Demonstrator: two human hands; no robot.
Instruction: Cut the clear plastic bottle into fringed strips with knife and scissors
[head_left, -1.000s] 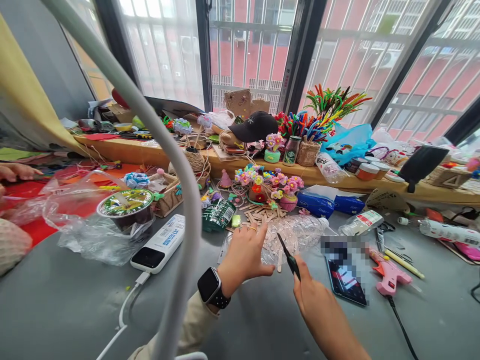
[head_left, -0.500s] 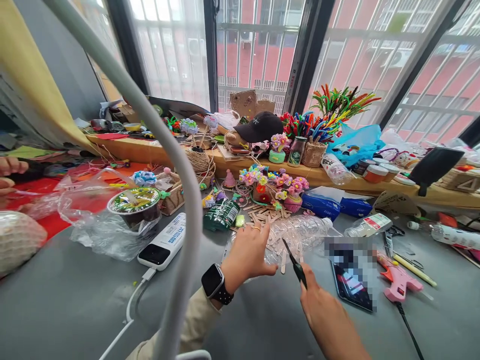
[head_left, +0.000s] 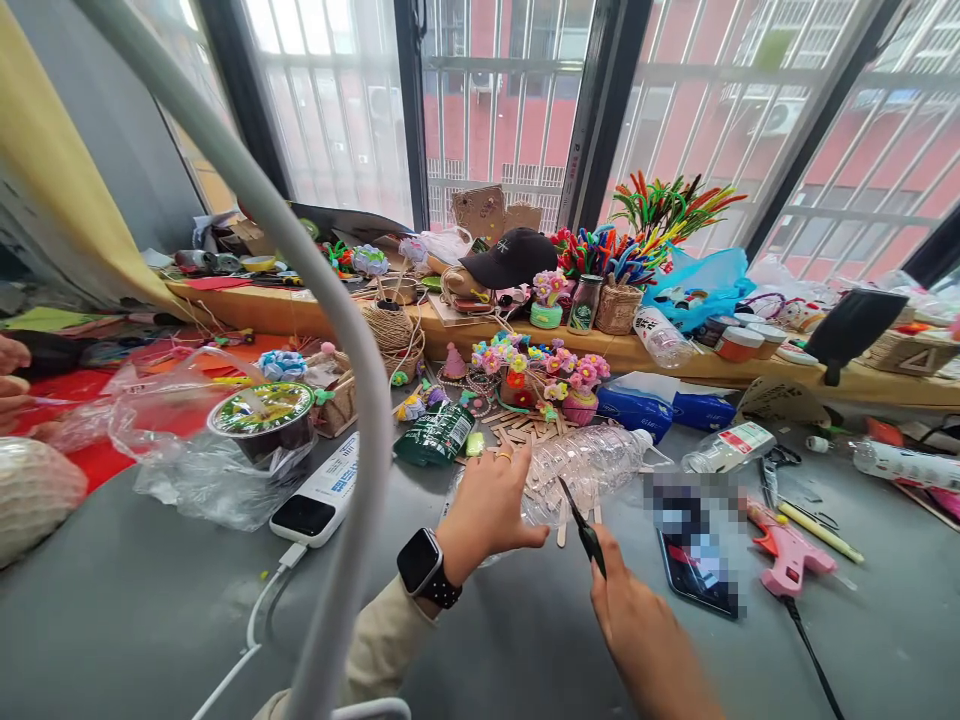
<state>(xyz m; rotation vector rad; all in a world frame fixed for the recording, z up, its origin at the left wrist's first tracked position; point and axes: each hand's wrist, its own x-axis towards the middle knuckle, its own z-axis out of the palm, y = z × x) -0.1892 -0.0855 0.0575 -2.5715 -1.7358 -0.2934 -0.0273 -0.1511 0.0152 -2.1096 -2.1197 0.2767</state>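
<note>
A clear, ridged plastic bottle (head_left: 600, 456) lies on its side in front of me, its neck pointing right. My left hand (head_left: 489, 500), with a black smartwatch at the wrist, grips the bottle's left end. Its fingers reach over the plastic while the thumb sticks out to the right along the near side. In my right hand (head_left: 626, 600) is a knife (head_left: 586, 532) with a dark handle and a narrow blade, the tip up against or just in front of the bottle's near side. Wooden craft sticks (head_left: 561, 525) lie scattered under and around the bottle.
A pale lamp arm (head_left: 369, 400) crosses the view on the left. Right of the bottle are a phone (head_left: 697, 570), a pink glue gun (head_left: 791, 555) and scissors (head_left: 772, 475). A lidded bowl (head_left: 262, 420) stands at left, near another person's hand (head_left: 11, 375).
The view has shifted slightly, so everything sits a little further left. Both hands keep nearly the same pose at the bottle, with the knife still in the right one.
</note>
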